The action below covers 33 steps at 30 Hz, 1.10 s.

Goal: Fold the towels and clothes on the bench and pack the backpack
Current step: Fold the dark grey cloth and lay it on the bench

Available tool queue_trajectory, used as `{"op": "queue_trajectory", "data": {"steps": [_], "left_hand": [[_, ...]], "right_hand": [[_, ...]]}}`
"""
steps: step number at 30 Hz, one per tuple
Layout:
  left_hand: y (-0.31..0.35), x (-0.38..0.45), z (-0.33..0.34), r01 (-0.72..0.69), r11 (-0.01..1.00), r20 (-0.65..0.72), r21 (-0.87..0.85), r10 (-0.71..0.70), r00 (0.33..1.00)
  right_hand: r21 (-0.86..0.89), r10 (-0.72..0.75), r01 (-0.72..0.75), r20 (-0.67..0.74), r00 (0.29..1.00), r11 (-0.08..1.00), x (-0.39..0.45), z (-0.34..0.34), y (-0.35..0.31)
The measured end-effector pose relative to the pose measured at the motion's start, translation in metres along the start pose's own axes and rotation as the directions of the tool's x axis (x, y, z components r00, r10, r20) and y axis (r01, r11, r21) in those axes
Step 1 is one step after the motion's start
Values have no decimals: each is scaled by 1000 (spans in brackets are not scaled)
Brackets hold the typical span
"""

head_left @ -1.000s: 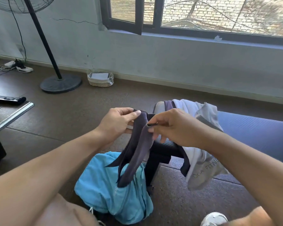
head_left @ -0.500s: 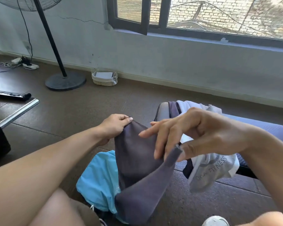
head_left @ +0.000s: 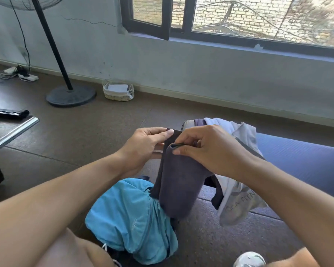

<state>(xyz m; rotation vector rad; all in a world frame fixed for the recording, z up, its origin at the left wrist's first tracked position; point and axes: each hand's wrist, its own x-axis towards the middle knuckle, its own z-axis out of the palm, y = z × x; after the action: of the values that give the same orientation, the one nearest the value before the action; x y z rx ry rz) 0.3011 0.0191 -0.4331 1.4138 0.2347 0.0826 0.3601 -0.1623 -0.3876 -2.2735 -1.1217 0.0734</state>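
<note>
Head view: pinched dark grey folded towel [head_left: 178,182] at top edge between left hand [head_left: 143,149] and right hand [head_left: 206,151], long axis hanging toward six o'clock above light blue fabric backpack [head_left: 129,220].

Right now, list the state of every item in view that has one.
Dark grey towel: folded double, hanging from both hands.
Left hand: pinching the towel's top edge.
Right hand: pinching it too.
Light blue backpack: on the floor.
Grey and white clothes: unfolded, draped over the blue bench.

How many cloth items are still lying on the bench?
3 visible: a dark purple piece, a white garment and a grey printed towel, heaped on the bench end. More may be hidden underneath.
</note>
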Motion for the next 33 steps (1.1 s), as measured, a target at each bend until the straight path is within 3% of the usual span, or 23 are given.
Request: {"op": "queue_trajectory", "data": {"steps": [6, 11, 17, 21, 26, 30, 33], "left_hand": [[2, -4, 10, -7, 998, 6, -56, 8, 1000], [2, -5, 9, 10, 999, 6, -47, -9, 1000], [3, -10, 9, -18, 1000, 95, -3, 19, 995], [-3, -5, 11, -53, 998, -11, 38, 53, 999], [-3, 6, 0, -49, 999, -133, -8, 48, 990], [-7, 11, -17, -80, 983, -162, 167, 107, 981], [-6, 13, -22, -91, 971, -151, 221, 127, 980]], "right_hand": [[17, 38, -35, -178, 983, 999, 9, -1, 9], [56, 98, -87, -235, 967, 995, 10, 2, 15], [68, 147, -135, -223, 964, 988, 11, 4, 19], [-9, 140, -145, -192, 971, 989, 14, 3, 22], [-341, 49, -39, 22, 999, 939, 11, -19, 35], [-275, -6, 9, 12, 1000, 962, 9, -25, 47], [-195, 40, -50, -52, 998, 980, 9, -21, 48]]}}
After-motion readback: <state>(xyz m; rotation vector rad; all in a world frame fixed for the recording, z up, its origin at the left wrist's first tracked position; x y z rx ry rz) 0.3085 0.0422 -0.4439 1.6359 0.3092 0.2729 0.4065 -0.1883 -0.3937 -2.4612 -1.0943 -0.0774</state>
